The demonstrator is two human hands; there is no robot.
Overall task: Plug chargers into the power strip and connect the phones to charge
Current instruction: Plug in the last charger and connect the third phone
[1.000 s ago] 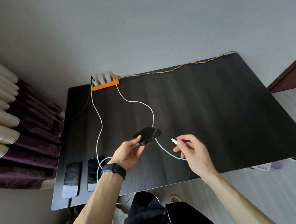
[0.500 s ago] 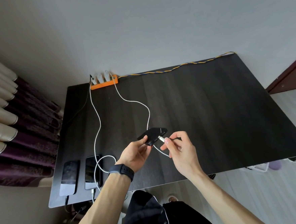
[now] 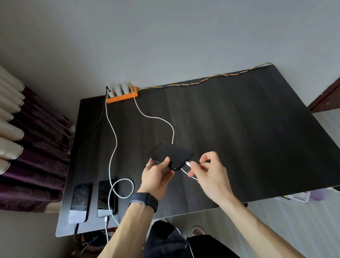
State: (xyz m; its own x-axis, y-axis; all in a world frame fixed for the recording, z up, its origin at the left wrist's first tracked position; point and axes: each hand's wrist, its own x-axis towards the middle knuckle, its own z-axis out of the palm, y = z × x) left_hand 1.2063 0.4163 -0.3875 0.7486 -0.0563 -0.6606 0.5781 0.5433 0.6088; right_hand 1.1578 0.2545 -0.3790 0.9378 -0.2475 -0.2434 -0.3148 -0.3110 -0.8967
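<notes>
My left hand (image 3: 157, 175) grips a black phone (image 3: 171, 156) above the dark table (image 3: 246, 133), its port end turned toward my right hand (image 3: 209, 170). That hand pinches the white cable plug (image 3: 188, 163) right at the phone's port. The white cable (image 3: 156, 117) runs back to an orange power strip (image 3: 122, 97) at the table's far left, where three white chargers (image 3: 118, 89) stand plugged in. Two more phones (image 3: 80, 202) (image 3: 106, 196) lie flat at the near left corner with cables at their near ends.
A second white cable (image 3: 114, 153) loops beside the two flat phones. The strip's yellow-blue cord (image 3: 202, 82) runs along the table's far edge. Purple and beige curtains (image 3: 15, 151) hang at the left. A wall stands behind the table.
My right hand has brought the plug from the right up to the phone's port. My left hand has turned the phone a little and lifted it.
</notes>
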